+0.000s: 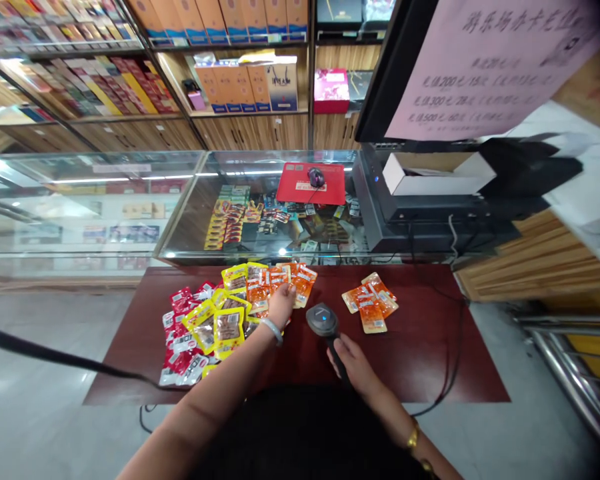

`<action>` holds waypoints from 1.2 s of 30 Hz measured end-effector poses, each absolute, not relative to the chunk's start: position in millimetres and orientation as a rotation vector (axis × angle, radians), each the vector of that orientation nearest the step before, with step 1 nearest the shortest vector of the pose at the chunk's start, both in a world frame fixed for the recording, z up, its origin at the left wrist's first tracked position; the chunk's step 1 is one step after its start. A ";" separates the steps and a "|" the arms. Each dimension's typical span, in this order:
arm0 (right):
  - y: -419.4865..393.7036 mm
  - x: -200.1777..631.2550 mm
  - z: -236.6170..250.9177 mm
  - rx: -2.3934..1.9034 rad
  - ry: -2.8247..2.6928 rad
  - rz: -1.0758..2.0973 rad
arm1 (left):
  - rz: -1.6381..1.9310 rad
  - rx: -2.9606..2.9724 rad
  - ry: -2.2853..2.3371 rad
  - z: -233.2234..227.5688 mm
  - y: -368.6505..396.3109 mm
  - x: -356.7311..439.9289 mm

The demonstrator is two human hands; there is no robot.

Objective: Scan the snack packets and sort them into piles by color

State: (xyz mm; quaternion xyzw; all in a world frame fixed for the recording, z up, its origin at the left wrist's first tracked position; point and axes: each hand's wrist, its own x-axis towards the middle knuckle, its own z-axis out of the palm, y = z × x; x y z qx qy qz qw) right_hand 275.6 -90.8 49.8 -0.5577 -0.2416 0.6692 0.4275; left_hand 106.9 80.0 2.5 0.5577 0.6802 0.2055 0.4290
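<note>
My right hand (353, 363) is wrapped round the handle of a dark barcode scanner (323, 320), whose head points forward over the table. My left hand (283, 303), with a pale bracelet at the wrist, pinches an orange snack packet (304, 285) at the right end of the pile. Its fingertips are partly hidden. Beside and below that hand lie yellow snack packets (229, 328) with brown contents, and further left red and white packets (183, 350). Several orange packets (373, 301) form a separate loose heap to the right of the scanner.
The dark red table (425, 347) stands against a glass display counter (190, 233). On the counter are a red mat (290, 190) with a mouse (316, 177), a cash drawer (400, 220) and a white open box (430, 183). Black cables hang over the table's right side.
</note>
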 end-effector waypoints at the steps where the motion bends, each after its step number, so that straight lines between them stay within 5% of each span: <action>1: -89.9 276.3 50.3 -1.383 -0.610 1.665 | 0.500 1.428 1.695 -0.4 76.7 110.5; 10: -109.6 289.1 44.3 -1.398 -0.527 1.633 | 0.565 1.275 1.546 -31.2 66.8 135.2; 17: -135.6 300.5 25.1 -1.491 -0.341 1.624 | 0.561 1.163 1.053 -13.8 58.3 204.7; 27: -126.9 294.2 27.1 -1.507 -0.413 1.629 | -0.039 1.848 2.151 19.4 94.6 95.2; 36: -117.5 289.7 31.0 -1.504 -0.511 1.641 | -0.231 1.886 2.095 5.8 114.0 75.3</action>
